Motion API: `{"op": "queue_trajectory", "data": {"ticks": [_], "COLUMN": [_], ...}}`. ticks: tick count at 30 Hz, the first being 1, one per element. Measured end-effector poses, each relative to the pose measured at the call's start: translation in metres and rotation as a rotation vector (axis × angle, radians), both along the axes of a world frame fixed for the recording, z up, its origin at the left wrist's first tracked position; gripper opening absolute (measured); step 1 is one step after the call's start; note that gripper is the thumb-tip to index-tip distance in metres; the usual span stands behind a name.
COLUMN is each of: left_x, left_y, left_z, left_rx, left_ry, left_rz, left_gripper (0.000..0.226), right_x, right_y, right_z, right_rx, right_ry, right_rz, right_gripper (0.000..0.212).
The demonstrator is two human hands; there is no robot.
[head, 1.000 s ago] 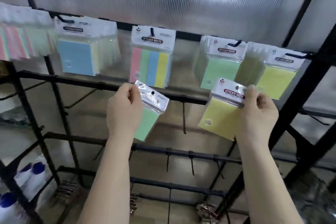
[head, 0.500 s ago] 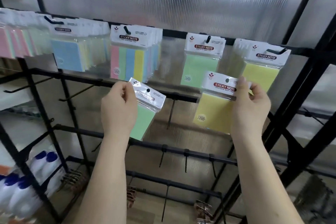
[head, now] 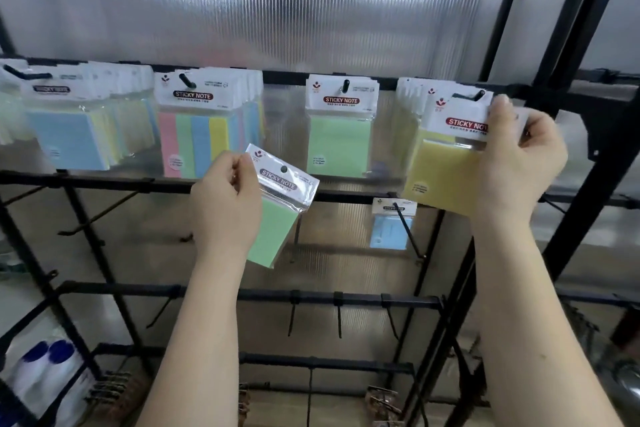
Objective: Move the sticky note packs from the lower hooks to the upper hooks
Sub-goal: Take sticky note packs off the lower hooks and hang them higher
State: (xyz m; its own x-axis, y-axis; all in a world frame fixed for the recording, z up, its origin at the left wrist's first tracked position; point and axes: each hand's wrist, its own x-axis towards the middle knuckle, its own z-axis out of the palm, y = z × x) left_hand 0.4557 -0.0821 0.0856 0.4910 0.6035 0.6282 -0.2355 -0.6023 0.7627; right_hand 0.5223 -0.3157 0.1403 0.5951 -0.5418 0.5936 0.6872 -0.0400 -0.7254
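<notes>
— Since half a second ago the right hand [head: 516, 163] has risen, carrying the yellow pack [head: 446, 177] up to the rightmost upper hook [head: 471, 98].

— Is it on the hook?

— Can't tell; its white header lies right at the hook, in front of the yellow packs hanging there. Fingers and thumb pinch the header's right edge.

— And the left hand [head: 227, 204]?

— Lower, near the middle rail, fingers curled, pinching the green pack [head: 277, 229] by its header corner; the pack hangs tilted.

— Anything left below?

— One blue pack [head: 389, 230] on a lower hook.
</notes>
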Motion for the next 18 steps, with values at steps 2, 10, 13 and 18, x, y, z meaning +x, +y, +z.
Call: {"op": "queue_trajectory", "data": {"ticks": [2, 10, 13, 18], "left_x": [0.004, 0.015, 0.016, 0.02], "left_y": [-0.006, -0.023, -0.026, -0.026], "left_z": [0.002, 0.009, 0.011, 0.013], "left_rx": [-0.003, 0.026, 0.029, 0.025], "left_ry": [-0.016, -0.04, -0.055, -0.071], "left_rz": [-0.042, -0.102, -0.109, -0.166], "left_gripper": [0.028, 0.029, 0.028, 0.023], "right_x": [0.006, 0.03, 0.035, 0.044], "right_y": [-0.004, -0.011, -0.014, -0.019], "right_z": [0.009, 0.019, 0.02, 0.016], "right_rx": [-0.003, -0.12, -0.128, -0.189], "right_ry": [-0.028, 0.042, 0.054, 0.111], "right_rz": [-0.005, -0.048, -0.066, -0.064], "right_gripper": [0.028, 0.026, 0.027, 0.031]}}
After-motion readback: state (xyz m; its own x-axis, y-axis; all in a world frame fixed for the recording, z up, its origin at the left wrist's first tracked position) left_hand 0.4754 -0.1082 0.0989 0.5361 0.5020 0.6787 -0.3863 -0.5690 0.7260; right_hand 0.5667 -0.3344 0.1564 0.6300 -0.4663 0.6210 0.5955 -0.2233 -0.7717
